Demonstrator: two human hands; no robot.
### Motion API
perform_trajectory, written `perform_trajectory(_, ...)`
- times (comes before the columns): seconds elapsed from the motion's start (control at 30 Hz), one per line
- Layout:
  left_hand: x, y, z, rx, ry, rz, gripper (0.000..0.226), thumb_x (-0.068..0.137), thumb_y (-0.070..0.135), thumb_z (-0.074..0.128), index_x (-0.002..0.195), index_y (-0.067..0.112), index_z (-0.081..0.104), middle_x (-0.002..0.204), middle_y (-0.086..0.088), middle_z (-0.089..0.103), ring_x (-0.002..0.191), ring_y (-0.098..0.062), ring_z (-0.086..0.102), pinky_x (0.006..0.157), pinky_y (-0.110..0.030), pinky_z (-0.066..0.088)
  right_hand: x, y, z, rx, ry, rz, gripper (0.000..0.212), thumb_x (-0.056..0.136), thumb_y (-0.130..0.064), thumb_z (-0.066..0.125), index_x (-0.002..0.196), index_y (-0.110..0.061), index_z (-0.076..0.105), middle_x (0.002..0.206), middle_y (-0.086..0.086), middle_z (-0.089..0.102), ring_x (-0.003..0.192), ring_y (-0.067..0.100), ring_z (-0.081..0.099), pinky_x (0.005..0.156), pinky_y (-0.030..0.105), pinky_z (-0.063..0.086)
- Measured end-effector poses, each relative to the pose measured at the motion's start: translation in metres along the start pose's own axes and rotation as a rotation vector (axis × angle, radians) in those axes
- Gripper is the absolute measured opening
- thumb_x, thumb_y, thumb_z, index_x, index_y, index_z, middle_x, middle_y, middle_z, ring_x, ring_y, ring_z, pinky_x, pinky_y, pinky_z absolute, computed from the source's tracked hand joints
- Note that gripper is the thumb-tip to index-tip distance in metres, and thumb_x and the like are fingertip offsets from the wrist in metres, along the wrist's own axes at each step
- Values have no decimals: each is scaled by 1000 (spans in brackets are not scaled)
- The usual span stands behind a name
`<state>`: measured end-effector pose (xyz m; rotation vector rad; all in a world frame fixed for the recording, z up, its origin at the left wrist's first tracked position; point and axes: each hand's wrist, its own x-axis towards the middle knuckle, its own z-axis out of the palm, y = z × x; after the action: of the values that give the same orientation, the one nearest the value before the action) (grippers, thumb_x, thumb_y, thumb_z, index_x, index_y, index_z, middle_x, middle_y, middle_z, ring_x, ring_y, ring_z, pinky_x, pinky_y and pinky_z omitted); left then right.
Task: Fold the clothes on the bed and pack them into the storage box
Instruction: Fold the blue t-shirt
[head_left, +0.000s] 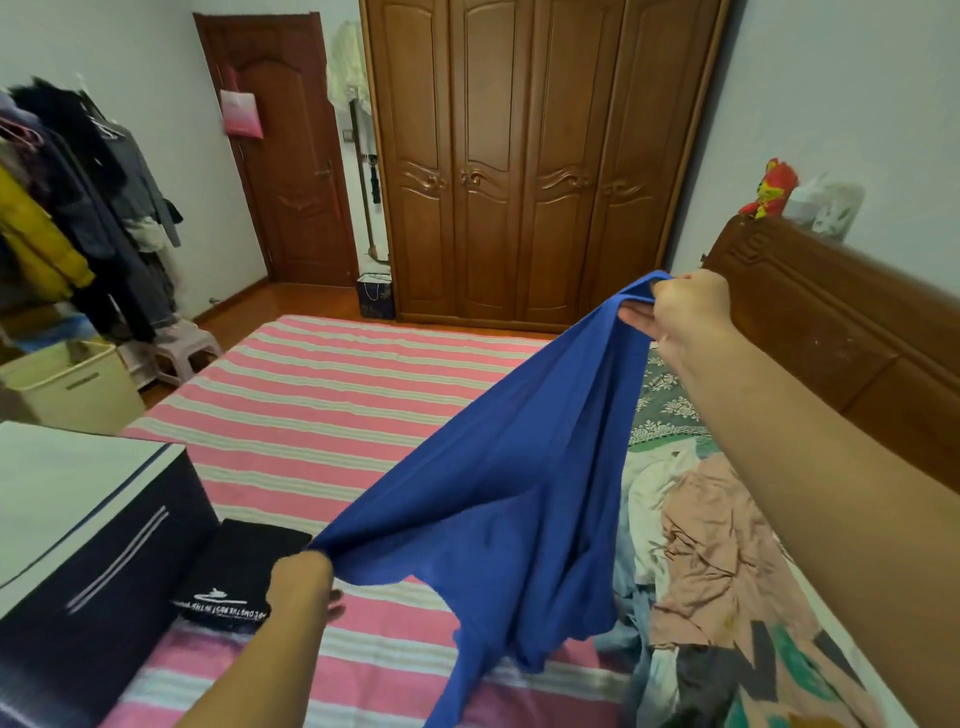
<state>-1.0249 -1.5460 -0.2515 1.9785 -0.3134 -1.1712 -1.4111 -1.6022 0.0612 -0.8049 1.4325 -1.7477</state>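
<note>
A blue garment hangs stretched above the pink striped bed. My left hand grips its lower left corner near the bed. My right hand pinches its upper edge, raised high on the right. The cloth sags between them and its tail drops to the sheet. A folded black garment with white print lies flat beside the dark storage box, whose lid looks shut, at the bed's left edge. A pile of unfolded clothes lies on the right side of the bed.
A wooden headboard runs along the right. A wardrobe and a door stand at the far wall. At the left, a rack of hanging coats, a cream bin and a pink stool.
</note>
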Motion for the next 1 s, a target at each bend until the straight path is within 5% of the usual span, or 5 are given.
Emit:
perform_trajectory(0.1, -17, 29, 3, -487, -70, -82, 27, 99, 8, 40, 123, 12, 52, 103, -19, 60, 85, -40, 61, 81, -54, 52, 17, 10, -12, 33, 90, 60, 24, 101, 6, 33, 105, -12, 49, 108, 15, 58, 88, 33, 71, 55, 30, 61)
perform_trajectory(0.33, 16, 72, -2, 203, 147, 256, 26, 89, 3, 70, 112, 0, 58, 80, -17, 68, 66, -30, 68, 59, -33, 51, 51, 31, -62, -44, 265, 131, 27, 102, 0, 32, 111, -15, 52, 104, 9, 57, 92, 27, 65, 56, 31, 62)
perform_trajectory(0.5, 4, 73, -6, -34, -243, 358, 21, 100, -7, 42, 95, 7, 57, 70, -15, 54, 41, -14, 52, 44, -21, 47, 53, 107, -109, -368, 212, 271, 30, 99, 4, 32, 88, -14, 53, 119, 18, 52, 96, 42, 59, 50, 41, 55)
perform_trajectory(0.87, 20, -210, -102, 119, -161, -261, 23, 96, -17, 39, 100, -10, 61, 100, -27, 69, 57, -23, 69, 44, -25, 56, -199, 357, -305, -355, 278, 1177, 25, 100, 14, 32, 101, 12, 57, 54, 19, 60, 33, 24, 57, 23, 26, 39)
perform_trajectory(1.0, -2, -236, -122, 119, -156, -365, 32, 103, 1, 31, 80, 1, 53, 72, -13, 55, 55, -28, 54, 44, -29, 50, -242, 375, -311, -350, 288, 1293, 42, 98, 19, 28, 134, 9, 48, 39, 16, 57, 54, 44, 58, 22, 34, 39)
